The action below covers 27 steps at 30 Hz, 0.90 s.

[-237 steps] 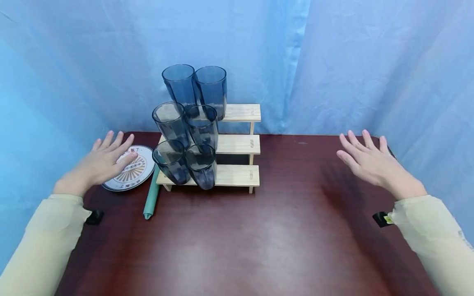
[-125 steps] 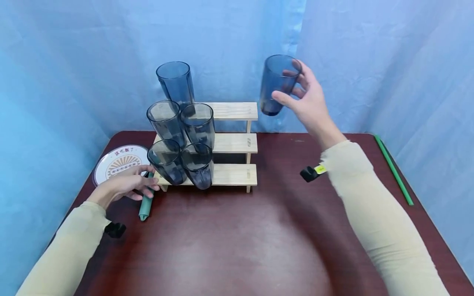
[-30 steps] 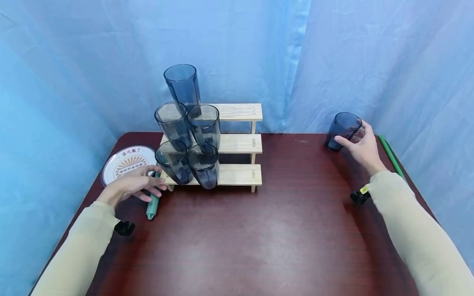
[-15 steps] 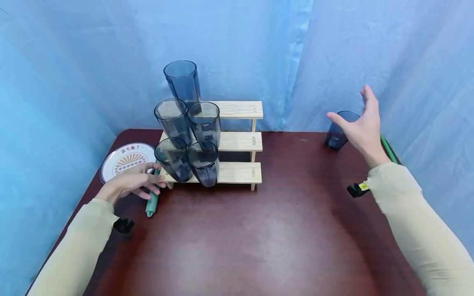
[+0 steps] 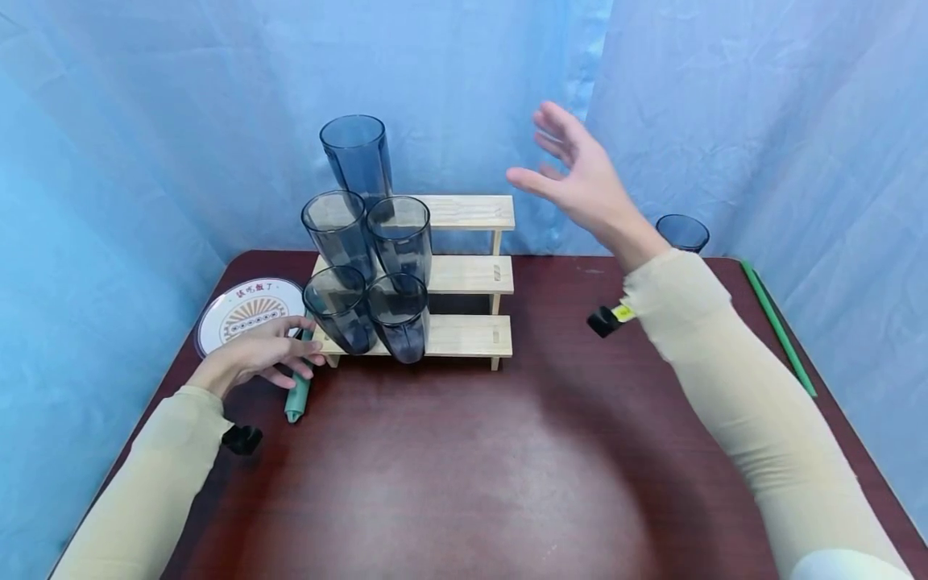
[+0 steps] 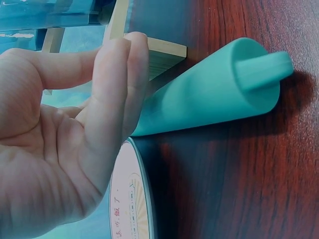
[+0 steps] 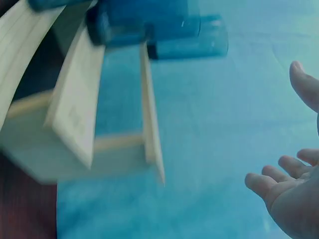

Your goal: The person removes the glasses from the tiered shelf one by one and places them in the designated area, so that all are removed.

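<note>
A three-step wooden stand (image 5: 471,334) holds blue-grey drinking glasses: one glass (image 5: 357,157) on the top step, two on the middle step and two on the bottom. Another glass (image 5: 683,232) stands at the table's back right, its lower part hidden by my right arm. My right hand (image 5: 583,181) is in the air right of the top step, thumb and fingers spread, holding nothing. My left hand (image 5: 261,353) hovers with loosely bent fingers by the stand's left end, over a teal tapered cylinder (image 6: 199,92) with a tab on its end. Contact with the cylinder cannot be made out.
A white patterned plate (image 5: 242,306) lies at the left, partly behind my left hand. Along the right table edge runs a thin green stick (image 5: 779,330). Blue curtains (image 5: 464,97) hang close behind and beside the dark red table (image 5: 464,467).
My right hand took a glass from the top step, set it at the back right, let go and moved back left toward the stand. My left hand came down beside the teal cylinder and stayed.
</note>
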Tool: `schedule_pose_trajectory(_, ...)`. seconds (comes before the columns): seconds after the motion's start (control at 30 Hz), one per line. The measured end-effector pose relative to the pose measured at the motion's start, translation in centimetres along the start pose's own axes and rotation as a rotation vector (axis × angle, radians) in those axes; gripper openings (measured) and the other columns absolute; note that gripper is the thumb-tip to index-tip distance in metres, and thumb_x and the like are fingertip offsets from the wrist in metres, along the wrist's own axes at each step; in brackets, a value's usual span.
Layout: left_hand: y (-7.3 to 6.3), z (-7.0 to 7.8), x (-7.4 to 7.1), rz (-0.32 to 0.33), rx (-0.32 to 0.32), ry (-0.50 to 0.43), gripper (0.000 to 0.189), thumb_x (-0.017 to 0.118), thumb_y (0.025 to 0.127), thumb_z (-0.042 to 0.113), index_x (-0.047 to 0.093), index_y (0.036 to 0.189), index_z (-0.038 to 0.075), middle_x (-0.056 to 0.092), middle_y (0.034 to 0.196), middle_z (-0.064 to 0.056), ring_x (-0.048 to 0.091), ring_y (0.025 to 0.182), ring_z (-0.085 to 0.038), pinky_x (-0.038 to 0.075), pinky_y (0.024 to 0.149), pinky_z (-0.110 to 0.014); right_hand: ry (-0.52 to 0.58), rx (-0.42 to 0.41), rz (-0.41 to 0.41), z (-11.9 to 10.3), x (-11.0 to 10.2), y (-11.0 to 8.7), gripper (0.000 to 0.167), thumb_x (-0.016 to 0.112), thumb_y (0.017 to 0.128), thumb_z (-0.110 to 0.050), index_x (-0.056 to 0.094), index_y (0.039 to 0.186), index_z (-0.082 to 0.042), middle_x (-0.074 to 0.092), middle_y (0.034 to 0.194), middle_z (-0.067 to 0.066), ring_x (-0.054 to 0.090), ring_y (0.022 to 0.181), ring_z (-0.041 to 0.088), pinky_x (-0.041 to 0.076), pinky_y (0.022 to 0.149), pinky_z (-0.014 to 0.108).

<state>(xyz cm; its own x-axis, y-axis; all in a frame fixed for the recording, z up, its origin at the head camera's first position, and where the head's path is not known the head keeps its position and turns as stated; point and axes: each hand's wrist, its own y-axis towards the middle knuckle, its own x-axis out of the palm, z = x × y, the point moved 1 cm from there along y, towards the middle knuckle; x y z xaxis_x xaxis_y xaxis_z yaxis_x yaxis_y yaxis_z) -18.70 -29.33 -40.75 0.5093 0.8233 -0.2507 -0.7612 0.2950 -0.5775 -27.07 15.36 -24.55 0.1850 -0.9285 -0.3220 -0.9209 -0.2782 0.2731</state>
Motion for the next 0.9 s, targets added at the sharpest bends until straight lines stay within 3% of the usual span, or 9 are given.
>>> schedule_pose_trajectory(0.4,0.3,-0.2,0.6,0.006,0.008,-0.007,0.073,0.059,0.104,0.028,0.016,0.157,0.002,0.066,0.122,-0.021,0.069,0.090,-0.023,0.062,0.069,-0.038,0.045,0.026,-0.196,-2.6,7.7,4.6,0.098,0.083,0.087,-0.031,0.020,0.163,-0.024,0.032,0.162,-0.008,0.036,0.143,0.006,0.036,0.114,0.026)
schedule_pose_trajectory(0.63,0.1,-0.4,0.4,0.009,0.011,-0.004,0.073,0.058,0.105,0.028,0.015,0.158,0.002,0.066,0.123,-0.021,0.069,0.089,-0.022,0.062,0.069,-0.037,0.084,0.071,-0.238,-1.8,11.7,6.2,0.099,0.081,0.088,-0.033,0.017,0.163,-0.024,0.031,0.162,-0.008,0.034,0.144,0.008,0.036,0.114,0.027)
schedule_pose_trajectory(0.9,0.1,-0.6,0.7,0.005,0.017,-0.016,0.074,0.059,0.105,0.027,0.015,0.158,0.002,0.066,0.122,-0.021,0.070,0.088,-0.021,0.062,0.068,-0.037,0.099,0.145,-0.218,-1.2,14.2,7.2,0.105,0.083,0.085,-0.036,0.014,0.163,-0.028,0.031,0.161,-0.011,0.032,0.147,0.013,0.036,0.115,0.031)
